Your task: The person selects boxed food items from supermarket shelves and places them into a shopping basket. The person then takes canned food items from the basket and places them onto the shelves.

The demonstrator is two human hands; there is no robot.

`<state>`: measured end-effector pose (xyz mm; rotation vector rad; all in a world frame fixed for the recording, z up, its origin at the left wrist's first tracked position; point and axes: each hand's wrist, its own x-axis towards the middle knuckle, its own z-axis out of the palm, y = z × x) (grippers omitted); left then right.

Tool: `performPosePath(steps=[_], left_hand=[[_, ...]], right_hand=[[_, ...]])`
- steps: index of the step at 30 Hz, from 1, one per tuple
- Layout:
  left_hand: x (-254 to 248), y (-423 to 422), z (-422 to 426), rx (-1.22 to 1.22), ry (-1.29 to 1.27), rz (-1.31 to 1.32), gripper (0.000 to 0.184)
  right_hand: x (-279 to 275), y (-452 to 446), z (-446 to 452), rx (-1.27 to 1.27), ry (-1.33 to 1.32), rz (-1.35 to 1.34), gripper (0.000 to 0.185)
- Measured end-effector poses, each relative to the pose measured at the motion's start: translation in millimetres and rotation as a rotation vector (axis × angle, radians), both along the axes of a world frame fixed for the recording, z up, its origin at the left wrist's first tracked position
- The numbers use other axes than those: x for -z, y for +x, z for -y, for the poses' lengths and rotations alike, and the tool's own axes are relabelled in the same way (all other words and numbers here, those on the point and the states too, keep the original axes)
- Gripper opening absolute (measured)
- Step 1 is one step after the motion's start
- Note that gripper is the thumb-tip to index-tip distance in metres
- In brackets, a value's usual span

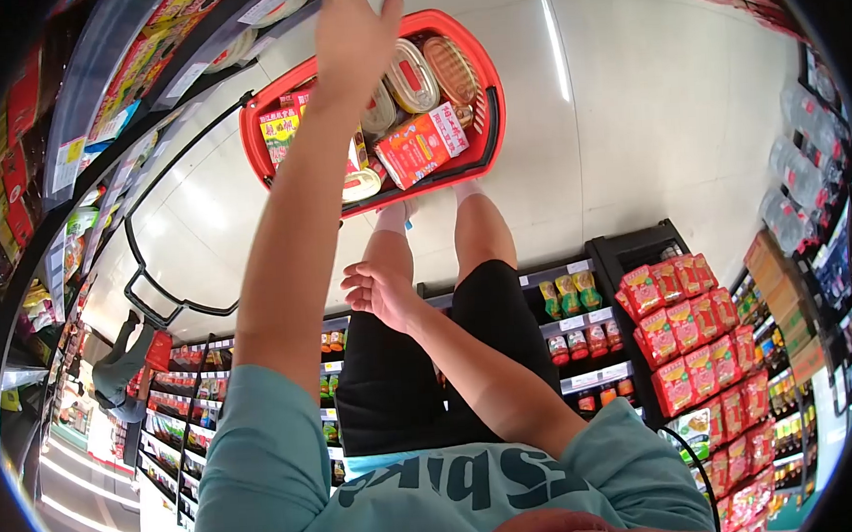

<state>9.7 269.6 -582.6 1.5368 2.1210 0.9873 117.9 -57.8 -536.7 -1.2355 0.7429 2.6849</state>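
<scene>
The red basket (497, 118) is set on the floor, filled with tins (411, 79) and boxes. The left hand (357, 43) is stretched across the basket's far rim; its thumb is held apart, but the other fingers are cut off from view, so any grip cannot be told. The right hand (384, 295) is held short of the basket, empty, fingers loosely spread. The red box (420, 149), apparently tilted against the tins, might be dislodged by an added item; the handle (135, 247), left of the basket, might be snagged.
</scene>
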Motion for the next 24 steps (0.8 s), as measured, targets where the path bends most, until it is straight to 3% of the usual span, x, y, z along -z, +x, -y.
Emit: performPosePath(steps=[2,4,7,9,13,20,24], left_hand=[[11,12,41,0.112,-0.343,0.056,0.041],[23,28,79,0.316,-0.726,-0.115,0.043],[37,51,140,0.436,-0.949,-0.290,0.059],[51,63,171,0.484,-1.184,-0.561,0.082],[52,78,191,0.529,-1.269,-0.769,0.076],[56,78,197,0.455,-1.147,-0.623,0.069],[58,77,202,0.462,-1.070,-0.681,0.069]], right_hand=[[2,-1,2,0.010,0.005,0.073,0.029],[2,-5,4,0.013,-0.010,0.110,0.027],[1,-9,3,0.045,-0.004,0.139,0.027],[-10,-10,-8,0.073,0.028,0.218,0.028],[-12,-9,-9,0.185,0.129,0.231,0.019],[-20,-9,-20,0.263,0.120,0.238,0.016],[-19,-9,-10,0.253,0.112,0.239,0.014]])
